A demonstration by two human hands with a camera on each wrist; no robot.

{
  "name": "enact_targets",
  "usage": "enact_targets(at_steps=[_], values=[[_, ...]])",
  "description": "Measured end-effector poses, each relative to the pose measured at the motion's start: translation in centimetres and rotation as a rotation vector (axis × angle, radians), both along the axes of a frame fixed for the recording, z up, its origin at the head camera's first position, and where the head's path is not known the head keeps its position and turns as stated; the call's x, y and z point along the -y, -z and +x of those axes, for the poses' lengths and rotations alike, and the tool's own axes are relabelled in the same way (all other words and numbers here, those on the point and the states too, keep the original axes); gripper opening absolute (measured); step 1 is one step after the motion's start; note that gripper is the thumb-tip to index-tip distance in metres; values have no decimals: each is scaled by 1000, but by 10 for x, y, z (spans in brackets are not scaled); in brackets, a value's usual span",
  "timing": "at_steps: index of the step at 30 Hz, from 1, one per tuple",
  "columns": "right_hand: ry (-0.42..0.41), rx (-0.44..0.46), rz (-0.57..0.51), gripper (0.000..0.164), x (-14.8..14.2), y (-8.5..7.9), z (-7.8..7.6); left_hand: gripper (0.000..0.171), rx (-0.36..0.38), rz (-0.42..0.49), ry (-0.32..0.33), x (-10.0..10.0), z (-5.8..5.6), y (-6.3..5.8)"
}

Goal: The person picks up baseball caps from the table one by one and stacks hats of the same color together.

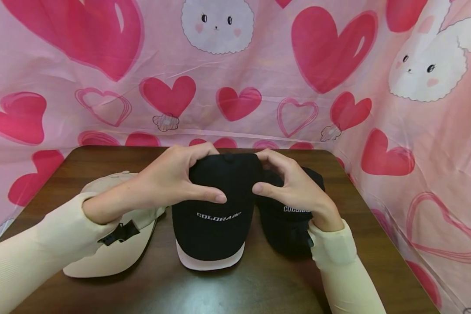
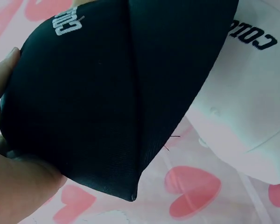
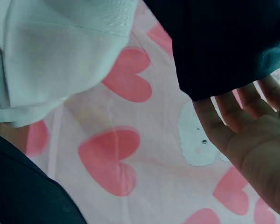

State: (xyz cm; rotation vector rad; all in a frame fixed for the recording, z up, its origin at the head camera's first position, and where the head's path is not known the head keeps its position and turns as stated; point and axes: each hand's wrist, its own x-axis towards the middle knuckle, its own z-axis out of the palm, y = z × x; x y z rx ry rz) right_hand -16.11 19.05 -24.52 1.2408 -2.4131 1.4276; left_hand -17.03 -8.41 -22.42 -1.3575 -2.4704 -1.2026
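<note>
A black cap (image 1: 216, 235) with white "COLORADO" lettering is held up in front of me, between both hands. My left hand (image 1: 161, 183) grips its left side, thumb across the front and fingers behind. On the right side my right hand (image 1: 298, 187) holds the edge, its thumb at the front; the right wrist view shows long fingers (image 3: 249, 112) along the cap's underside. Below the black cap a pale brim (image 1: 209, 264) shows; the rest behind it is hidden. In the left wrist view, a white cap (image 2: 252, 98) with black lettering sits beside the held one.
A cream cap (image 1: 121, 261) lies on the brown wooden table (image 1: 172, 292) to the left, partly behind my left forearm. Another black cap (image 1: 286, 235) with white lettering lies to the right, partly behind my right hand. A pink heart-patterned cloth (image 1: 204, 104) hangs behind the table and along the right.
</note>
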Motion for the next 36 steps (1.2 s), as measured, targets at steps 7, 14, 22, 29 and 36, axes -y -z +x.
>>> enact_targets(at_steps=[7, 14, 22, 29, 36], values=[[-73, 120, -42, 34, -5, 8, -6, 45, 127, 6, 8, 0, -2, 8], [-162, 162, -89, 29, -8, 9, -7, 42, 227, -23, 24, 1, -4, 9], [-184, 180, -111, 29, -27, 14, -15, 27, 405, 8, 108, 2, 3, -4], [-126, 276, -142, 24, -55, 20, -14, 20, 509, 51, 150, 0, -8, 11], [-76, 245, -53, 26, -90, 23, -16, 29, 561, 106, 183, -31, -24, 47]])
